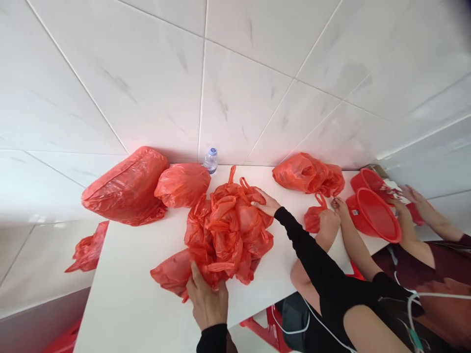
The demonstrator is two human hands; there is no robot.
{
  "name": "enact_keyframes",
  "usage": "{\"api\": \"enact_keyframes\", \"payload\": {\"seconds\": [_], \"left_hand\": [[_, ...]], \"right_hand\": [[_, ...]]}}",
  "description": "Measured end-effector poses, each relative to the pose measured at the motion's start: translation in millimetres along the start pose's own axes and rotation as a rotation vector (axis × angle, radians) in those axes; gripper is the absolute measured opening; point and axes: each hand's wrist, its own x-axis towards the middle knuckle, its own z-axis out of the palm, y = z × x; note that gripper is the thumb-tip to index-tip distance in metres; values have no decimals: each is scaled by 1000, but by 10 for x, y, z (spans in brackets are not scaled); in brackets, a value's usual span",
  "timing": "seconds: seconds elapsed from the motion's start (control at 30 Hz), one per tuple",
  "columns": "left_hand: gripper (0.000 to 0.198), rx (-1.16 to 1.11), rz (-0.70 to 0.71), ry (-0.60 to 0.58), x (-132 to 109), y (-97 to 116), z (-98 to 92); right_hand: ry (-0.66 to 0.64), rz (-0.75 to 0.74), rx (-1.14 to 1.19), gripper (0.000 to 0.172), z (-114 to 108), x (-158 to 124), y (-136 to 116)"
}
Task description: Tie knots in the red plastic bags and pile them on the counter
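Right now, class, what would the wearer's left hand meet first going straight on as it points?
The left hand would likely meet the red bag at the pile's near-left edge; they appear to touch, though depth is unclear.

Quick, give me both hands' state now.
Left hand: touching the red bags; whether it grips one cannot be told.
Right hand: open, against the red bags.
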Motion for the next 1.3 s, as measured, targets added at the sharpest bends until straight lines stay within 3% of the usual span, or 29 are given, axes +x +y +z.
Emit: {"api": "enact_keyframes", "payload": {"seconds": [0.1,0.17,0.23,0.3,0.4,0.53,0.6,0.67,0.73,0.8,0.93,1.0,1.1,1.23,1.3], "left_hand": [[103,-21,57,42,-150,251,80],[106,25,119,55,-235,414,253],[102,103,119,41,-265,528,454],[89,178,80,-4,-232,568,602],[71,201,49,-79,-130,486,636],[65,161,34,-105,-109,188,397],[62,156,24,-105,-168,-12,218],[71,129,22,-105,-228,-218,18],[90,125,47,-129,-241,-385,-194],[103,180,89,-205,-173,-471,-401],[110,340,193,-418,184,-418,-685],[111,396,238,-487,398,-367,-724],[113,429,256,-540,619,-358,-686],[98,471,238,-534,592,-381,-644],[85,503,234,-486,482,-352,-666]], "right_hand": [[-85,-46,-33,100,8,87,-89],[-176,-103,-160,118,18,221,-203],[-268,-165,-303,122,97,371,-327],[-309,-194,-371,109,239,456,-419],[-278,-182,-376,67,454,365,-450],[-216,-148,-327,31,593,-67,-399],[-201,-132,-272,21,639,-328,-403],[-203,-130,-200,20,685,-579,-436],[-231,-146,-117,28,713,-809,-484],[-278,-168,-40,47,702,-1013,-525],[-409,-165,9,128,616,-1388,-562],[-495,-143,-34,148,629,-1577,-575],[-546,-118,-119,152,806,-1845,-614],[-357,-124,-248,142,1131,-2047,-691],[-256,-142,-301,134,1180,-2040,-720]]}}
